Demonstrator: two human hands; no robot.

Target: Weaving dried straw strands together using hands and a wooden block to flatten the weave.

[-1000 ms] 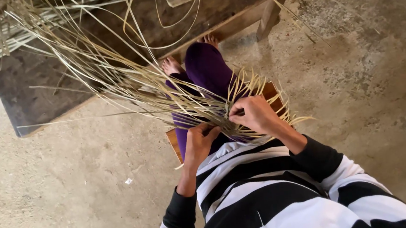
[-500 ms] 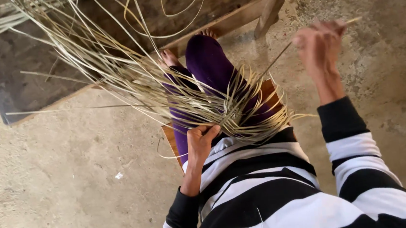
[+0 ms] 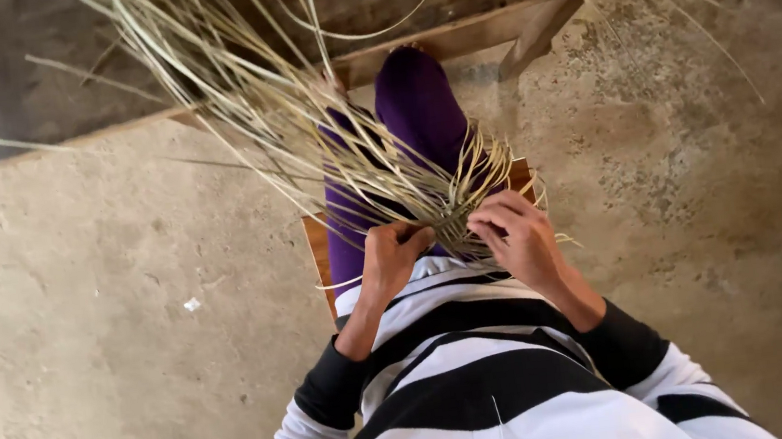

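Nearest the camera, the left hand [image 3: 393, 256] is seen curled tight around the gathered base of the woven strips [image 3: 452, 205], while the right hand [image 3: 519, 235] is bent over the same knot, its fingertips [image 3: 488, 224] pinched narrowly on a strand. The work is held over the lap, above the front edge of the wooden stool [image 3: 318, 246]. From that knot the loose reed strands [image 3: 232, 91] are fanned up and to the left, away from both hands, toward the wooden bench [image 3: 29, 93] beyond.
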